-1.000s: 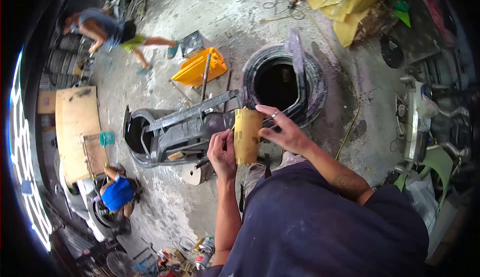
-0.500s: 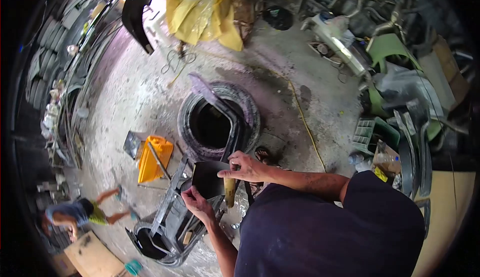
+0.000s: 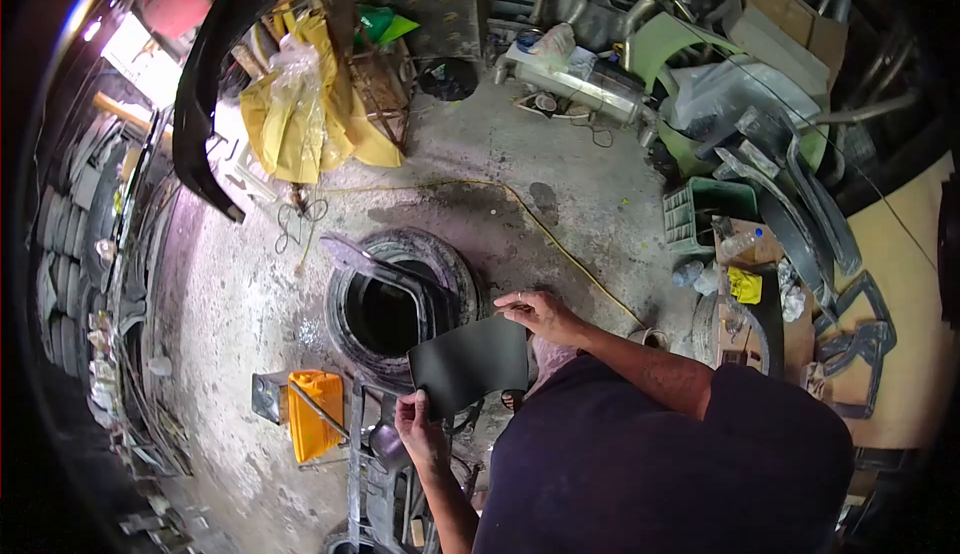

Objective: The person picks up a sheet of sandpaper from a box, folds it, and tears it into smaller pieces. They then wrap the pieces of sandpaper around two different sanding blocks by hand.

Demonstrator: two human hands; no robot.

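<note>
A dark sheet of sandpaper [image 3: 468, 362] is stretched between my two hands, slightly bowed, its dark face toward me. My left hand [image 3: 422, 428] pinches its lower left corner between thumb and fingers. At its upper right corner, my right hand [image 3: 542, 314] grips the edge; a ring shows on one finger. Behind the sheet, a long dark curved part [image 3: 385, 269] lies across a stack of worn tires [image 3: 345, 304]. Below the sheet are grimy black plastic parts [image 3: 375, 494], partly hidden by my left forearm.
A yellow-orange container [image 3: 318, 416] stands left of the black parts. A yellow cord [image 3: 540, 222] runs over the concrete floor. At right are a green crate [image 3: 700, 216], bottles and car parts. Yellow sheeting [image 3: 290, 129] hangs at the back, near a black curved bumper-like piece [image 3: 195, 144].
The sandpaper was curled with its tan printed back showing near my right hand; now it is spread wider. My view has turned, and a person at the left is out of sight.
</note>
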